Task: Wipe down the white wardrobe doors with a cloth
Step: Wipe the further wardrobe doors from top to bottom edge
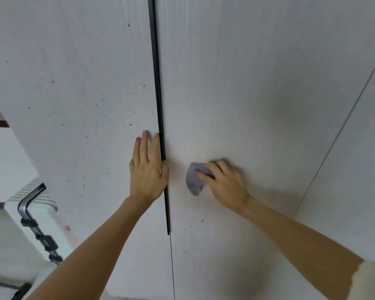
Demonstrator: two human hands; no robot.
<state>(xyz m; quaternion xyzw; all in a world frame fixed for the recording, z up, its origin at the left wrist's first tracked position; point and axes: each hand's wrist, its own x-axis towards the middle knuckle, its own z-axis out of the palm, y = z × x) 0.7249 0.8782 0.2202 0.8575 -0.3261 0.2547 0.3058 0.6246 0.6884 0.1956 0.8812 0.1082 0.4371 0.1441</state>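
Note:
Two white wardrobe doors fill the view, the left door (78, 87) speckled with dark spots and the right door (247, 83) paler. A black vertical handle strip (159, 109) runs along the gap between them. My left hand (147, 169) lies flat on the left door with straight fingers, its thumb at the black strip. My right hand (223, 182) presses a small lilac cloth (194, 180) against the right door, fingers curled over the cloth's upper edge. A few dark specks show below the cloth.
A white appliance with a black bent bar and clamps (34, 217) stands at the lower left beside the wardrobe. A thin seam (342, 126) at the right divides the right door from another white panel.

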